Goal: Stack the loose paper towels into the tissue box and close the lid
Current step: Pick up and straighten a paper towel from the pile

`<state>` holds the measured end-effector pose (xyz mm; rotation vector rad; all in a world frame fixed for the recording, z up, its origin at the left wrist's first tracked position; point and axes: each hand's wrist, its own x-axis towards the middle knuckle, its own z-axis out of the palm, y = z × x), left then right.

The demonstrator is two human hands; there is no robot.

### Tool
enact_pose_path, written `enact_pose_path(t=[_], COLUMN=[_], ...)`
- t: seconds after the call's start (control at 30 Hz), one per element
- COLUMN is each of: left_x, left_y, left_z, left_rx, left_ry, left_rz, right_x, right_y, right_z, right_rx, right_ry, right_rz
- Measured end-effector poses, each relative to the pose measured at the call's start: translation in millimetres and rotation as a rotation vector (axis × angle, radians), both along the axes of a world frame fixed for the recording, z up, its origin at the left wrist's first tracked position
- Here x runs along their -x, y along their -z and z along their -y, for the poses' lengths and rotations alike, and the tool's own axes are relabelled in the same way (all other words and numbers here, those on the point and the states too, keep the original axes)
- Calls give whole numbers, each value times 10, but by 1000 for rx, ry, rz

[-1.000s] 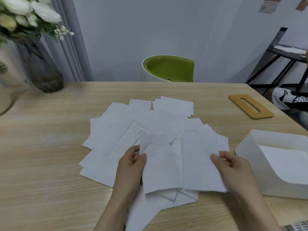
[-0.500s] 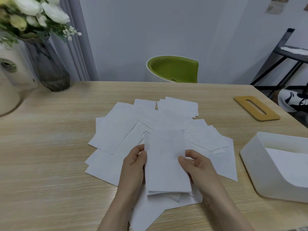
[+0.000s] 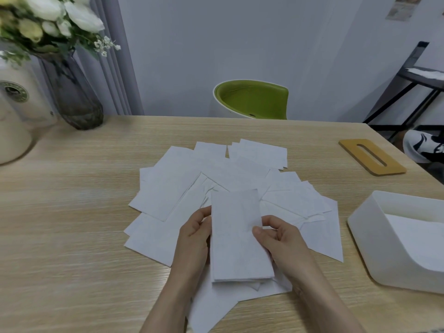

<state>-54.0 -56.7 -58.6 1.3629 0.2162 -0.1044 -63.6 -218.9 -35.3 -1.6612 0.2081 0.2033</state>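
Several loose white paper towels (image 3: 211, 171) lie fanned over the middle of the wooden table. Just above them I hold a small stack of paper towels (image 3: 236, 239). My left hand (image 3: 194, 239) grips its left edge and my right hand (image 3: 278, 239) pinches its right edge, thumb on top. The white tissue box (image 3: 374, 248) stands open at the right edge with white paper inside. Its tan wooden lid (image 3: 372, 156), with a long slot, lies flat at the far right of the table.
A dark glass vase of white flowers (image 3: 72, 97) and a cream appliance (image 3: 14, 121) stand at the far left. A green chair (image 3: 252, 99) sits behind the table. A black metal rack (image 3: 413, 85) is at the right.
My right hand brought a towel from the right onto the one in my left hand. Both hands now hold the stacked towels together, squared up.
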Motion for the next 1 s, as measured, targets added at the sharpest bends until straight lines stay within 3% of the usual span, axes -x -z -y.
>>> enact_pose_path(t=[0.37,0.53,0.7,1.0], left_x=[-2,1,-16,-17], left_y=[93,120,152,124], left_z=[8,19,16,-12], left_rx=[-10,-71,-102,-66], left_ry=[23,-62,-107,-149], left_rz=[35,60,62,54], right_x=[2,-126,-506,-1292], right_y=[45,52,54,-22], right_z=[45,250,312,246], right_rx=[67,556,802,860], right_ry=[21,218,110,4], right_rz=[17,227,391,124])
